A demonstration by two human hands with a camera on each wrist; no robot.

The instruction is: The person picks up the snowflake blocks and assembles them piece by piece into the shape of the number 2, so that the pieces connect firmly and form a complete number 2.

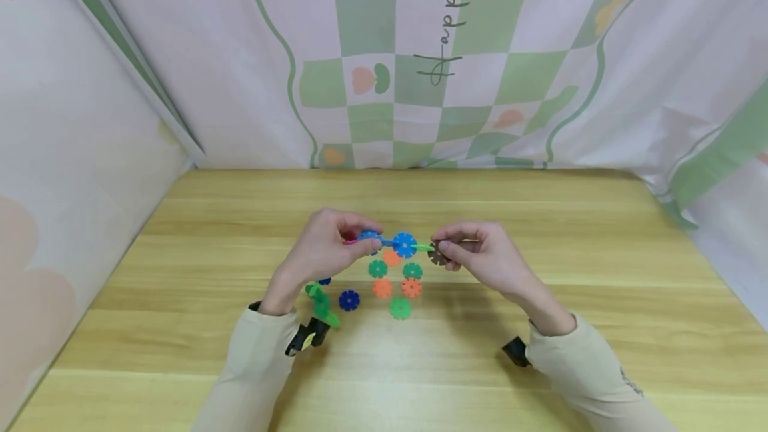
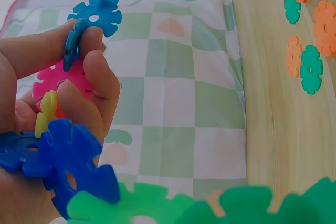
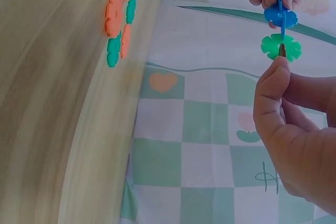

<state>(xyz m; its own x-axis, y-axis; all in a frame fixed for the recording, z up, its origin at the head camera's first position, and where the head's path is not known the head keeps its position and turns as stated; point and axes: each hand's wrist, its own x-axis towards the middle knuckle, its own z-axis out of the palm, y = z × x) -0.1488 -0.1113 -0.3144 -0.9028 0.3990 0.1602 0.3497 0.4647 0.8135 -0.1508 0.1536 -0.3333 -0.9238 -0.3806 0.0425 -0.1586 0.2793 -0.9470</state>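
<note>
A chain of notched plastic snowflake discs stretches between both hands above the table. My left hand (image 1: 330,245) pinches a blue disc (image 2: 70,45) of it between thumb and finger. Beyond that, the chain runs through a blue disc (image 1: 405,245) and a light green disc (image 3: 290,47) to a brown disc (image 1: 436,255), which my right hand (image 1: 486,255) pinches by its edge. Behind the left fingers are a pink disc (image 2: 59,83) and a yellow disc (image 2: 47,113). Dark blue (image 2: 79,156) and green discs (image 1: 321,302) trail down past the left wrist.
On the wooden table (image 1: 588,239), below the hands, lie loose orange discs (image 1: 382,287), green discs (image 1: 401,309) and a dark blue disc (image 1: 349,300). A checked curtain (image 1: 420,85) closes off the back edge, and a pale panel (image 1: 78,185) stands along the left.
</note>
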